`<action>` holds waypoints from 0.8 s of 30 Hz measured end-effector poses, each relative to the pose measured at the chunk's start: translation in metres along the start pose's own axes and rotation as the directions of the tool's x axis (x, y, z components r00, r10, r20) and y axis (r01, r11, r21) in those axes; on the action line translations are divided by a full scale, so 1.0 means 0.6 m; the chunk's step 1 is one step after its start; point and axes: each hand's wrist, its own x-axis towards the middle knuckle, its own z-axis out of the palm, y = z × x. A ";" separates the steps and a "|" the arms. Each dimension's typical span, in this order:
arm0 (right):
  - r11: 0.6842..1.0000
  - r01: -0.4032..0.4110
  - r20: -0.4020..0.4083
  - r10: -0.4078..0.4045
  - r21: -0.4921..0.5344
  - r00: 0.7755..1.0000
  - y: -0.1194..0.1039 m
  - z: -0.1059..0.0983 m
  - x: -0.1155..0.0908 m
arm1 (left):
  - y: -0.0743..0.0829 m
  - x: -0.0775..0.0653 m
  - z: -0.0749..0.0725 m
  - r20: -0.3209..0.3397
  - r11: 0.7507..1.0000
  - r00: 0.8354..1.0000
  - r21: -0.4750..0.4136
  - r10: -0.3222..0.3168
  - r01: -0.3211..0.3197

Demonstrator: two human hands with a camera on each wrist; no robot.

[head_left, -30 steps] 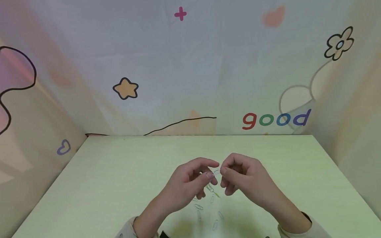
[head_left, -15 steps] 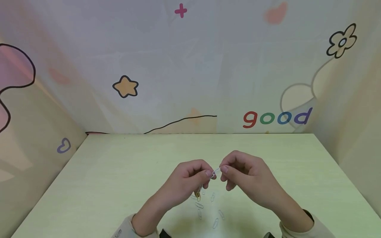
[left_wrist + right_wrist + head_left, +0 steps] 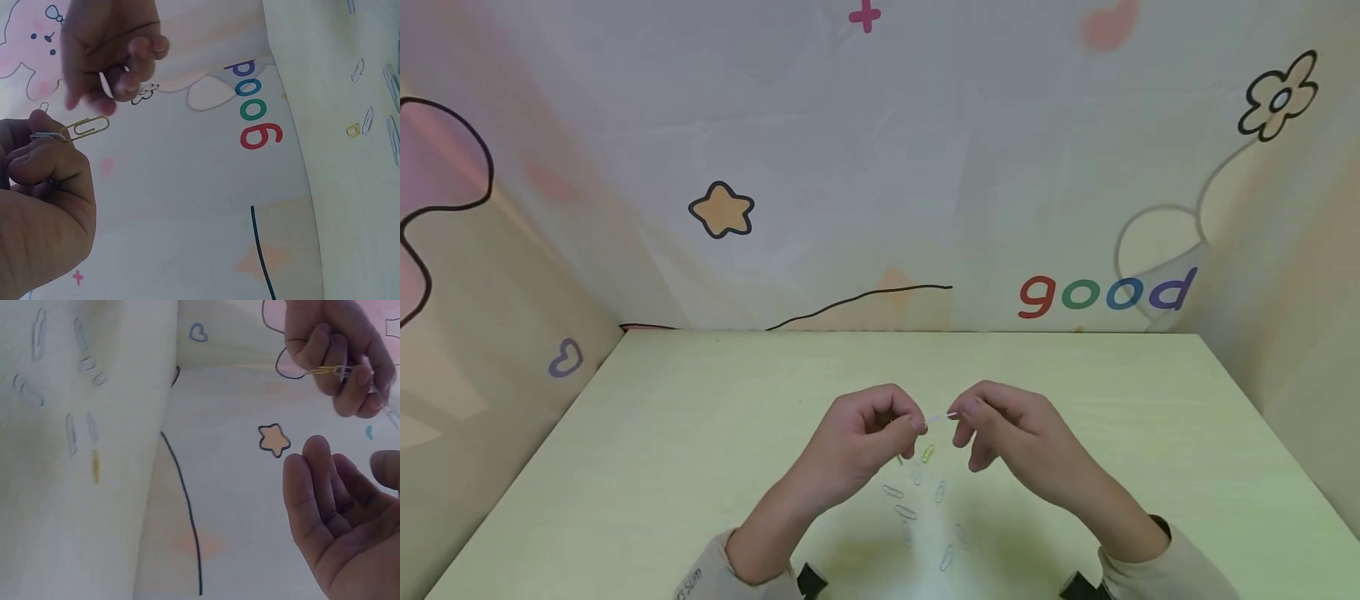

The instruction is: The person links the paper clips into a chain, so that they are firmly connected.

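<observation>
My left hand (image 3: 865, 429) pinches linked paper clips between thumb and fingers. From its grip a yellow paper clip (image 3: 90, 127) sticks out, hooked to a silver paper clip (image 3: 47, 135). A white paper clip (image 3: 937, 417) points from the same fingertips toward my right hand (image 3: 1015, 429). In the head view its end overlaps the right index fingertip; both wrist views show a gap there, and contact is unclear. My right fingers (image 3: 317, 478) are loosely bent with nothing between them. Part of the clips is hidden behind the left fingers.
Loose silver paper clips, including one paper clip (image 3: 906, 512), lie scattered on the pale green table (image 3: 700, 450) below my hands. A yellow paper clip (image 3: 928, 453) lies among them. A printed cloth backdrop (image 3: 820, 167) stands along the table's back edge.
Both hands have shifted slightly, the left one a little leftward and up. My right fingertips, earlier pinching the white clip, now appear loosened from it. The left hand keeps its grip.
</observation>
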 end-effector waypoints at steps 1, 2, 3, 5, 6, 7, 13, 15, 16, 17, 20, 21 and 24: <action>1.000 -0.026 0.010 0.026 -0.011 1.000 0.010 0.001 0.006 | -0.001 0.000 -0.001 -0.004 1.000 1.000 0.001 0.009 -0.009; 0.998 -0.059 0.019 0.060 -0.025 0.998 0.019 0.002 0.011 | -0.001 0.000 -0.001 -0.009 1.000 1.000 0.003 0.018 -0.018; 0.995 -0.089 0.029 0.090 -0.039 0.995 0.029 0.003 0.017 | -0.002 0.001 -0.002 -0.011 1.000 1.000 0.001 0.021 -0.021; 0.987 -0.145 0.038 0.148 -0.074 0.988 0.048 0.007 0.028 | -0.002 0.000 -0.002 -0.013 1.000 0.999 -0.004 0.030 -0.030; 0.982 -0.165 0.041 0.170 -0.095 0.985 0.056 0.010 0.034 | -0.002 0.000 -0.002 -0.013 0.999 0.999 -0.004 0.035 -0.035; 0.977 -0.183 0.046 0.189 -0.109 0.981 0.065 0.013 0.038 | -0.003 0.000 -0.002 -0.012 0.999 0.999 -0.004 0.039 -0.039; 0.929 -0.268 0.066 0.294 -0.256 0.954 0.112 0.038 0.065 | -0.004 0.001 -0.004 -0.009 0.999 0.999 0.002 0.050 -0.050; 0.898 -0.290 0.060 0.327 -0.332 0.943 0.124 0.049 0.072 | -0.004 0.001 -0.004 -0.006 0.999 0.999 0.004 0.052 -0.052; 0.881 -0.294 0.059 0.338 -0.370 0.939 0.129 0.054 0.074 | -0.004 0.001 -0.004 -0.004 0.999 0.999 0.004 0.053 -0.053; 0.865 -0.300 0.058 0.351 -0.402 0.935 0.133 0.059 0.076 | -0.004 0.001 -0.004 -0.004 0.999 0.999 0.005 0.054 -0.054; 0.830 -0.316 0.059 0.383 -0.459 0.922 0.142 0.071 0.081 | -0.005 0.001 -0.003 -0.002 0.999 0.999 0.010 0.052 -0.052; 0.823 -0.323 0.061 0.394 -0.467 0.917 0.144 0.075 0.082 | -0.004 0.001 -0.003 -0.003 0.999 0.999 0.012 0.052 -0.052; 0.805 -0.314 0.062 0.396 -0.503 0.916 0.145 0.082 0.086 | -0.003 0.002 -0.004 -0.013 0.998 0.999 0.024 0.050 -0.050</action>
